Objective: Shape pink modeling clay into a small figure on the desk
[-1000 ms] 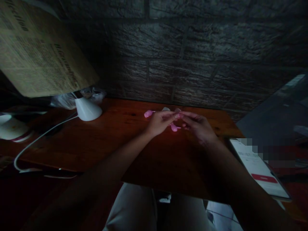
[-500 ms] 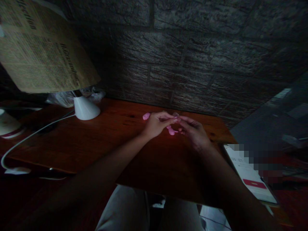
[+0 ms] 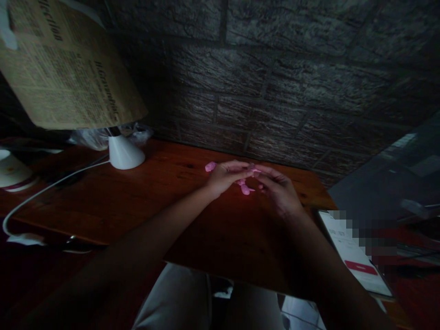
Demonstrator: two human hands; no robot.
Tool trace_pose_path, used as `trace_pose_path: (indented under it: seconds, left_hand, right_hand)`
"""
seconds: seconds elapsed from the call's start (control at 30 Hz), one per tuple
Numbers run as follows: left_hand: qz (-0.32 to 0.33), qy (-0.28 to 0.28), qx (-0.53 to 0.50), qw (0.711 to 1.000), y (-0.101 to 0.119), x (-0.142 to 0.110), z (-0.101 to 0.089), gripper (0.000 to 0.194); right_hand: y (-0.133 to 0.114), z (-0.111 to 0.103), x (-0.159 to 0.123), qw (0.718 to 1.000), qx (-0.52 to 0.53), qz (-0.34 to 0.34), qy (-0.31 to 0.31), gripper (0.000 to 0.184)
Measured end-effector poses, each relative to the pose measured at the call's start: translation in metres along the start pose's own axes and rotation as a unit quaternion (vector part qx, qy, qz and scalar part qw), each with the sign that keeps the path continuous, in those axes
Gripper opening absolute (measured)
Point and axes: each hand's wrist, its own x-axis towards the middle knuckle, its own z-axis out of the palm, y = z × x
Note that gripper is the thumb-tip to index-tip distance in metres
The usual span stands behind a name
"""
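Observation:
Above the wooden table, my left hand (image 3: 225,176) and my right hand (image 3: 277,187) meet at the fingertips. Between them is a small piece of pink modelling clay (image 3: 255,171), pinched by both hands and partly covered by the fingers. Just below the fingertips lies a pink clay figure (image 3: 245,188) with a rounded body and a thin pointed end; its upper part is hidden behind my left hand. A separate pink clay lump (image 3: 210,167) rests on the table to the left, beside my left hand.
A lamp with a white base (image 3: 125,153) and a newsprint shade (image 3: 75,68) stands at the left, its white cable trailing forward. A paper cup (image 3: 13,172) is at the far left. A phone (image 3: 354,252) lies at the right edge. A brick wall (image 3: 240,91) closes the back.
The fingers have shifted slightly, and more of the small pink piece shows between them. The whole view has moved a little; the figure and the lump stay on the table.

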Motion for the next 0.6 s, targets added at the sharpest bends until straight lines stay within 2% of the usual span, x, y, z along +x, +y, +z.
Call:
trace_pose_path:
  seconds: [0.13,0.43,0.6]
  left_hand:
    - [-0.003,-0.002,-0.007,1.000,0.0028,-0.0005,0.0012,0.031]
    - [0.052,0.022,0.015,0.998,0.0055,-0.0020,0.0018,0.028]
    - [0.013,0.001,-0.044,0.999,0.0035,0.0019,-0.0011,0.027]
  right_hand:
    - [0.0013,-0.0006,-0.0001,1.000,-0.008,-0.013,-0.012,0.031]
    - [0.0023,-0.0020,0.0001,1.000,-0.026,-0.009,-0.007,0.032]
    - [-0.0004,-0.0019,-0.0002,0.999,-0.025,-0.027,-0.004,0.034]
